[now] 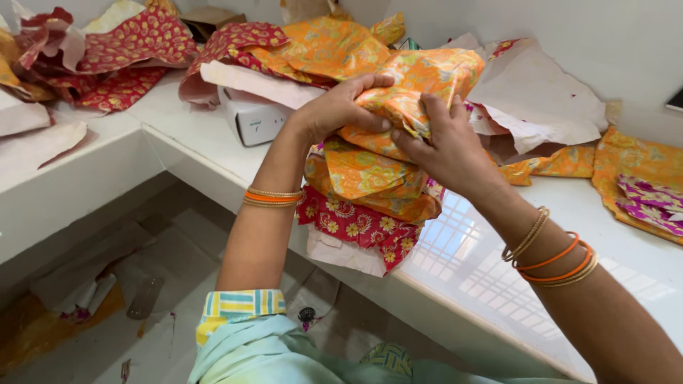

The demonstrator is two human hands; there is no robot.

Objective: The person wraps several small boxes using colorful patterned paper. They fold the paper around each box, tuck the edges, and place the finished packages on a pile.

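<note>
A white L-shaped counter [498, 284] runs round a pale-walled corner, and below it, at about eight o'clock, the floor [92, 313] holds paper scraps and a flat dark object. Nearest the camera, a sleeve [238, 304] with striped cuff covers the left arm. Both wrists wear orange and gold bangles [274, 197].

At centre, the left hand [334, 107] curls over the top of an orange floral cloth bundle [405, 92], thumb under and fingers pressed into it, seemingly to keep the folds from springing loose. The right hand [445, 146] pinches the bundle's lower edge between thumb and fingertips, apparently tucking it. The bundle sits atop a stack of folded orange and red printed pieces [363, 206] at the counter's edge.

At ten o'clock a small white box [252, 117] lies under pink-backed fabric. Farther off, red printed cloths [121, 50] heap at eleven o'clock, orange and magenta pieces [640, 185] at three o'clock.
</note>
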